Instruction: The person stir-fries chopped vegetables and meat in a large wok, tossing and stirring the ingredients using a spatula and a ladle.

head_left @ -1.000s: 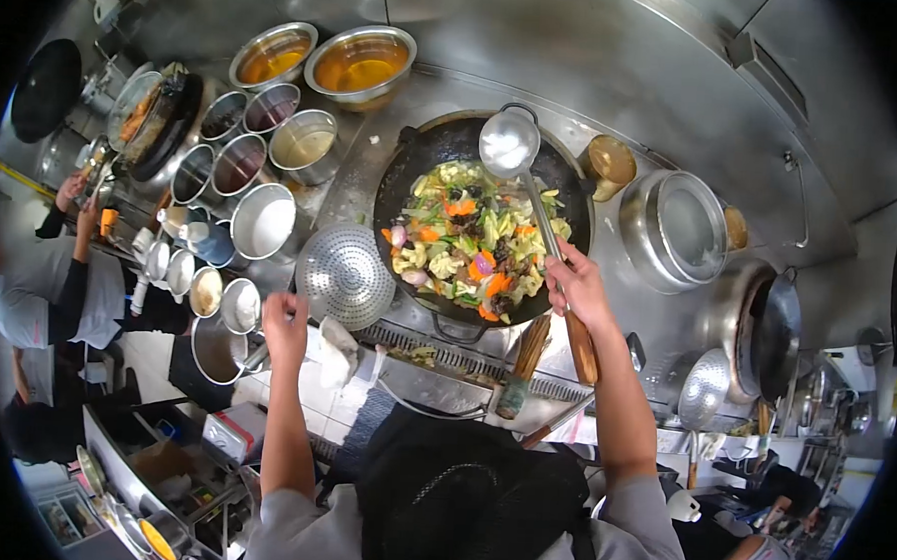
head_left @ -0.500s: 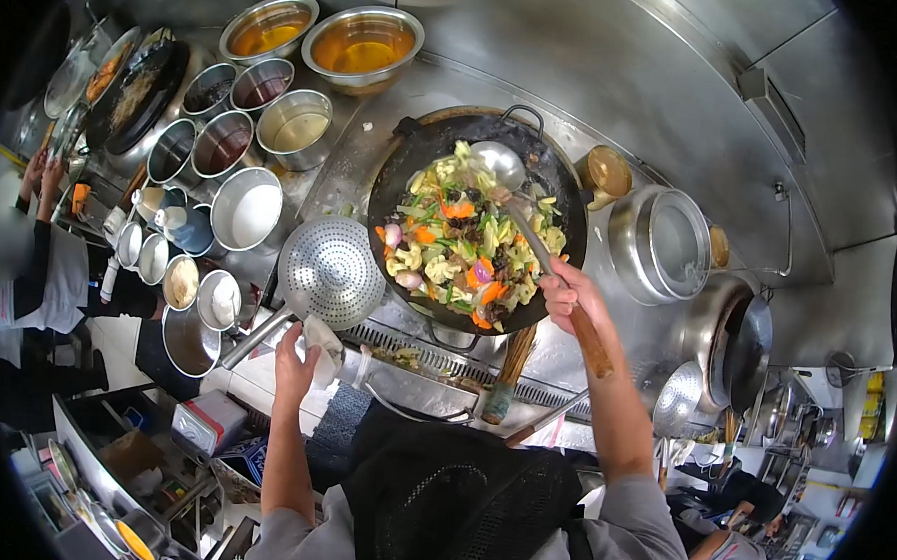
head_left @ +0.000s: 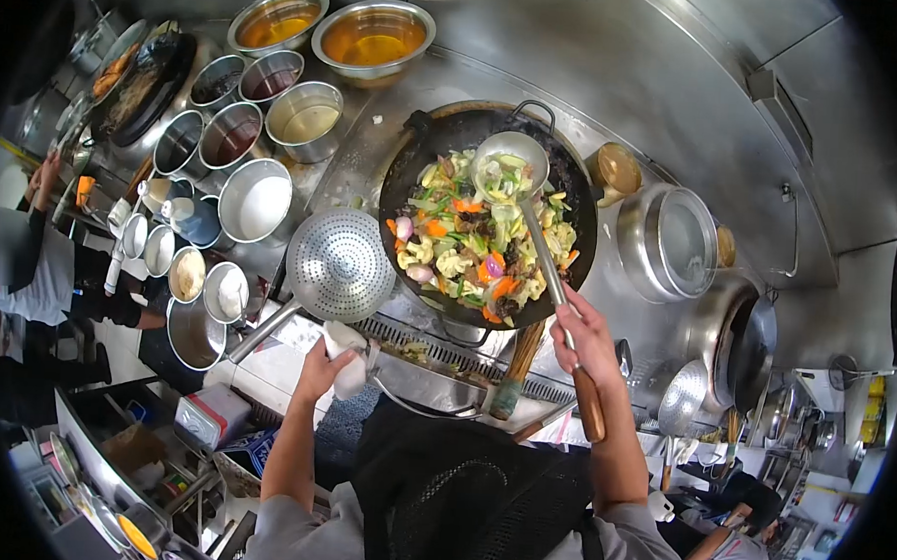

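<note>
My right hand (head_left: 588, 336) is closed around the long handle of a metal ladle (head_left: 542, 249) with a wooden grip end. The ladle's bowl is inside a dark wok (head_left: 445, 130), turned upward with some vegetable pieces in it. Stir-fried vegetables (head_left: 459, 265) fill the wok's middle: orange slices, green pieces, pale florets and purple-white onion pieces. My left hand (head_left: 316, 370) grips a white cloth (head_left: 348, 364) below the wok's left front side. Close to that hand, a perforated strainer (head_left: 339, 265) rests with its handle over a metal pot (head_left: 194, 334).
Two steel bowls of orange liquid (head_left: 374, 39) stand at the back left. Several seasoning containers (head_left: 255, 199) line the left. A bamboo brush (head_left: 516, 373) lies at the front edge. Lidded steel pots (head_left: 670, 245) stand right. Other people (head_left: 31, 262) work at the far left and lower right.
The ladle's bowl has turned over from back-up to facing up and now holds vegetables. My right hand has moved slightly down. My left hand has closed on the cloth and lifted it.
</note>
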Demonstrator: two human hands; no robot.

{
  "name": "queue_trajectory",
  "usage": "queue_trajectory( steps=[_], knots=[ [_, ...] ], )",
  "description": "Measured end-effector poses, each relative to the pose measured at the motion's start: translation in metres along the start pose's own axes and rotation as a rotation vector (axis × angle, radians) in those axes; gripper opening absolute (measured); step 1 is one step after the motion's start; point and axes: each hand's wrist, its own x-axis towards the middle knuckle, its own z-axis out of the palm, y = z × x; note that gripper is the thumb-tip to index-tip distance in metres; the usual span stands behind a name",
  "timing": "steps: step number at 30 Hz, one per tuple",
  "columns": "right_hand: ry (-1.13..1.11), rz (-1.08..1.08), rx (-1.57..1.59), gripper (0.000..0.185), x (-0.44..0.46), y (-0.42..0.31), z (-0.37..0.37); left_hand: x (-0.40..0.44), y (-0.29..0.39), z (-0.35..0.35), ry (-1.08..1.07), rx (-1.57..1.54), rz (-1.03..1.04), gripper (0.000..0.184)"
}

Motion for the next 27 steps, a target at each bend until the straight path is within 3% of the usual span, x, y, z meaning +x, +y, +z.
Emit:
queue_trajectory(
  steps=[2,3,4,6,7,8,11,12,14,15,16,17,18,20,21,22,23,24,27],
  knots=[
    [0.044,0.002,0.006,0.055,-0.011,0.006,-0.001,-0.005,0.009,0.006,-0.031,-0.615,-0.139,0.041],
    [0.128,-0.143,-0.241,0.056,-0.006,0.019,-0.004,-0.009,0.016,0.012,0.016,-0.805,-0.176,0.036],
    [0.213,-0.284,-0.485,0.057,-0.005,0.029,-0.004,-0.013,0.016,0.011,0.006,-0.805,-0.181,0.036],
    [0.305,-0.354,-0.665,0.058,0.018,0.026,-0.01,-0.017,0.015,0.01,-0.033,-1.238,-0.467,0.048],
    [0.368,-0.44,-0.816,0.058,0.035,0.027,-0.017,-0.017,0.008,0.013,-0.12,-1.427,-0.363,0.055],
    [0.429,-0.527,-0.967,0.058,0.051,0.03,-0.023,-0.02,0.018,0.013,-0.122,-1.429,-0.362,0.055],
    [0.446,-0.551,-1.033,0.056,0.089,0.033,-0.037,-0.029,0.062,-0.002,-0.121,-1.321,-0.335,0.053],
    [0.442,-0.549,-1.037,0.056,0.097,0.042,-0.04,-0.032,0.053,-0.006,-0.117,-1.324,-0.338,0.053],
    [0.348,-0.632,-1.031,0.053,0.111,0.055,-0.043,-0.034,0.027,-0.01,-0.065,-1.002,-0.239,0.048],
    [0.344,-0.628,-1.031,0.053,0.108,0.05,-0.035,-0.032,0.017,-0.007,0.052,-0.951,-0.224,0.045],
    [0.175,-0.349,-0.586,0.053,0.101,0.033,-0.019,-0.027,-0.001,-0.006,0.054,-0.952,-0.224,0.045],
    [0.009,-0.071,-0.142,0.052,0.094,0.02,-0.01,-0.02,-0.021,-0.007,-0.001,-0.719,-0.171,0.043],
    [0.008,-0.071,-0.143,0.052,0.09,0.016,-0.009,-0.018,-0.021,-0.009,-0.056,-0.485,-0.12,0.042],
    [0.012,0.068,0.298,0.052,0.084,0.008,-0.007,-0.015,-0.017,-0.008,-0.066,-0.528,-0.197,0.047],
    [0.006,0.071,0.295,0.052,0.077,0.004,-0.004,-0.013,-0.017,-0.008,-0.006,-0.12,-0.055,0.049],
    [0.008,-0.039,0.092,0.054,0.061,0.007,0.0,-0.016,-0.014,-0.01,0.049,0.289,0.079,0.051],
    [0.008,-0.15,-0.107,0.057,0.045,0.01,0.004,-0.021,-0.011,-0.009,0.135,0.366,0.081,0.058],
    [0.003,-0.142,-0.103,0.057,0.031,0.01,0.011,-0.024,-0.006,-0.008,0.135,0.372,0.073,0.058],
    [0.18,-0.156,-0.322,0.059,-0.009,0.01,0.025,-0.029,0.0,-0.006,0.226,0.161,-0.048,0.063]
  ],
)
